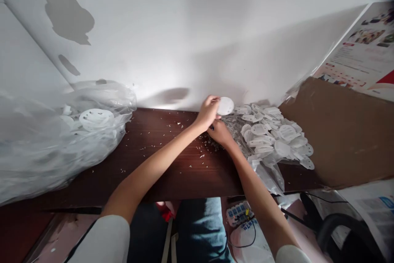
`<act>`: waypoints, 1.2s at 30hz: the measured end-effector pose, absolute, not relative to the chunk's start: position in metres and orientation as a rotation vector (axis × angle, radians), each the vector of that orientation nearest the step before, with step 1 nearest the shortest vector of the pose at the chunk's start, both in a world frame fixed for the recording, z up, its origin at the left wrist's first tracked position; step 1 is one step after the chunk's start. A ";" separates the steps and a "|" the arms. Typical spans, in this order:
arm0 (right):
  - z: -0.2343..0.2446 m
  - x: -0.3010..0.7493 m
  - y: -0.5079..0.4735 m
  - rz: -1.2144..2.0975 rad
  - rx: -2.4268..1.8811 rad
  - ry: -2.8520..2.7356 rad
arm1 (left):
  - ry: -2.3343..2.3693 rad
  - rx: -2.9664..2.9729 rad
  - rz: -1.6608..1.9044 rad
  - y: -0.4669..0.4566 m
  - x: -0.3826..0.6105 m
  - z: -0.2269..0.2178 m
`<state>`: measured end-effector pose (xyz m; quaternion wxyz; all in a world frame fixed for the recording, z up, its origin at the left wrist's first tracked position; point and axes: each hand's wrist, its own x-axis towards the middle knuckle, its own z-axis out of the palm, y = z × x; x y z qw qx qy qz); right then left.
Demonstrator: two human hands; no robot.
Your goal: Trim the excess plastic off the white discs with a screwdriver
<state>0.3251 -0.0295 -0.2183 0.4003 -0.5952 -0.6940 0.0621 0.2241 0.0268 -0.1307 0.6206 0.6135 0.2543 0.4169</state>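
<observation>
My left hand (208, 111) is closed around a round white plastic disc (226, 106), held up near the wall above the dark wooden table (160, 160). Just below it, my right hand (219, 131) is curled shut over small scraps on the table; what its fingers hold is hidden. A heap of similar white discs (273, 136) lies on clear plastic right beside both hands, to their right.
A large clear plastic bag (58, 140) with white discs fills the table's left. A brown cardboard box (344, 131) stands on the right. White shavings litter the table. Below the edge are a power strip (238, 213), cables and my jeans.
</observation>
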 end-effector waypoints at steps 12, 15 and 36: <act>-0.208 0.300 -0.038 0.161 -1.681 -1.774 | 0.558 0.353 0.659 0.042 0.097 -0.179; -0.206 0.295 -0.039 0.269 -1.548 -1.602 | 0.567 0.434 0.649 0.037 0.094 -0.186; -0.209 0.266 -0.052 0.711 -1.199 -1.370 | 0.538 1.065 0.381 0.022 0.097 -0.208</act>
